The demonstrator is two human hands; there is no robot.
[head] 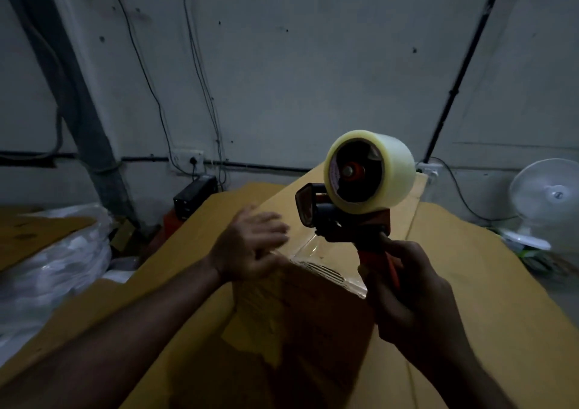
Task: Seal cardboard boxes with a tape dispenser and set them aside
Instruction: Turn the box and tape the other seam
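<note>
Filling the far half of the view, a grey concrete wall [297,64] carries thin cables and a dark slanting pipe. Below it a wide spread of flat cardboard sheets [485,283] runs from the near edge to the wall. A closed cardboard box [297,314] stands on them in the middle, its dark front face turned to the near side. Clear plastic bags [62,252] are heaped at the left, well apart from the box. A white table fan [548,195] stands at the far right by the wall. The tape dispenser [351,217] is raised above the right part of the box top, its orange handle pointing near and right. Its roll of clear tape [394,170] sits on top, hub facing the camera. The right hand [407,286] has its fingers curled tight round that handle. The left hand [247,249], blurred, lies at the box's near top edge with fingers straight and loosely spread, holding nothing; whether it presses the cardboard cannot be told. A shiny strip of clear tape [316,252] crosses the box top and folds over its near edge between the two hands. A small black device [195,195] sits far left of the box, under a wall socket [191,158].
</note>
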